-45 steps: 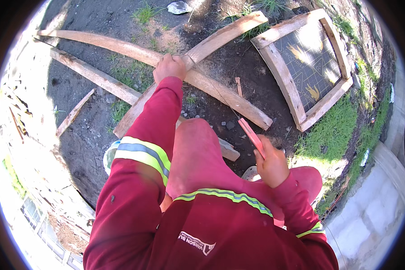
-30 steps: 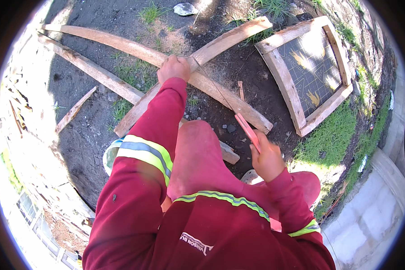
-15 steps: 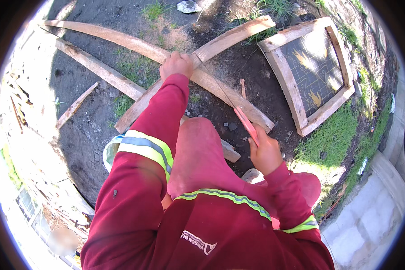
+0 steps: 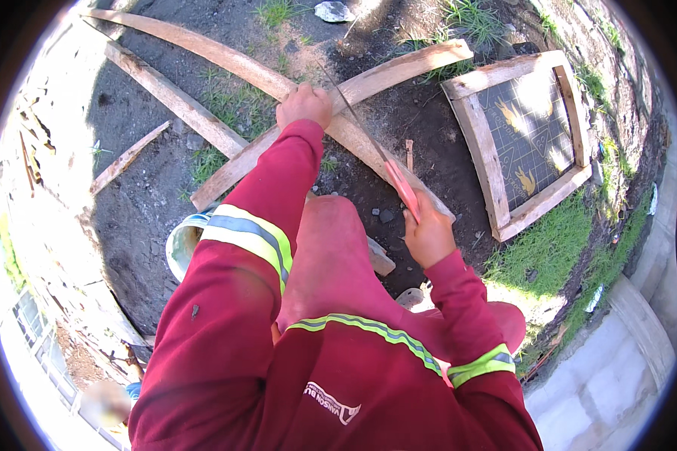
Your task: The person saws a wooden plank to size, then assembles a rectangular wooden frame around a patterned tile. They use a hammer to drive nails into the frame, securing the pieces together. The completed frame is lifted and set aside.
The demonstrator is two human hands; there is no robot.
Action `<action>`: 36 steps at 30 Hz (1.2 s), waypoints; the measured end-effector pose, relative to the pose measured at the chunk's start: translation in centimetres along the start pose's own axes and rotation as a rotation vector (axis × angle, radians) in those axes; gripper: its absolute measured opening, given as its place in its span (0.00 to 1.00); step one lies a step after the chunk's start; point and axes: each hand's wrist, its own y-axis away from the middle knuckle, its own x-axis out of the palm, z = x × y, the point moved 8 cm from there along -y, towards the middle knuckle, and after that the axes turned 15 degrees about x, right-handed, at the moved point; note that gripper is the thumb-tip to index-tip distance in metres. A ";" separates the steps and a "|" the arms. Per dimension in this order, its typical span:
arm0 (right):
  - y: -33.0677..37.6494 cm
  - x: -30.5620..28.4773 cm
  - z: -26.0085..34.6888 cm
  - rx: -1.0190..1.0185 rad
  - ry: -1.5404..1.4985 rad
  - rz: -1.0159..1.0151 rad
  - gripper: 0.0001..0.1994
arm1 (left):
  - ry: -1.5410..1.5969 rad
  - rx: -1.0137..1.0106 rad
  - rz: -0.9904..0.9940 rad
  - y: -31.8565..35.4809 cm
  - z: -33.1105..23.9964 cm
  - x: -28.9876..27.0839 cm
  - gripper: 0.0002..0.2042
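Observation:
My right hand (image 4: 430,231) is wrapped round the red handle of a handsaw (image 4: 401,185). The thin blade runs away up and left, across the place where two wooden planks cross, its tip beyond them. Closed over the wood just left of the blade, my left hand (image 4: 305,105) presses on the long plank (image 4: 203,51), which stretches from the far left toward my right knee. The crossing plank (image 4: 410,69) lies from upper right to lower left, partly behind my left forearm. Any cut in the wood is too small to make out.
At the right lies a wooden frame (image 4: 486,154) around a dark printed panel. Another plank (image 4: 174,101) and a thin strip (image 4: 130,158) are on the left soil. A bucket (image 4: 184,244) stands beside my left arm. Grass (image 4: 541,248) grows by a pale pavement (image 4: 602,368).
My right hand has pushed the saw forward and left, so more of its blade reaches past the planks. The left hand keeps its hold. The whole view has shifted slightly.

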 end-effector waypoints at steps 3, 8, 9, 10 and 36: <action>-4.3 2.7 1.4 -0.125 -0.152 -0.051 0.14 | 0.012 0.007 -0.012 0.1 -0.3 -0.7 0.16; 5.1 -1.7 -3.7 0.044 -0.088 0.052 0.18 | 0.036 0.018 -0.010 0.1 -0.4 -0.5 0.17; 7.3 -3.1 -3.8 0.013 -0.088 0.044 0.20 | 0.025 -0.003 0.006 0.1 -0.1 -0.2 0.16; 8.1 -4.0 -3.4 -0.024 -0.090 0.031 0.21 | 0.024 0.011 -0.022 0.1 -0.1 -0.3 0.16; 1.2 0.2 -1.2 -0.091 -0.103 -0.001 0.15 | -0.047 0.019 0.036 -0.2 -0.4 -0.4 0.17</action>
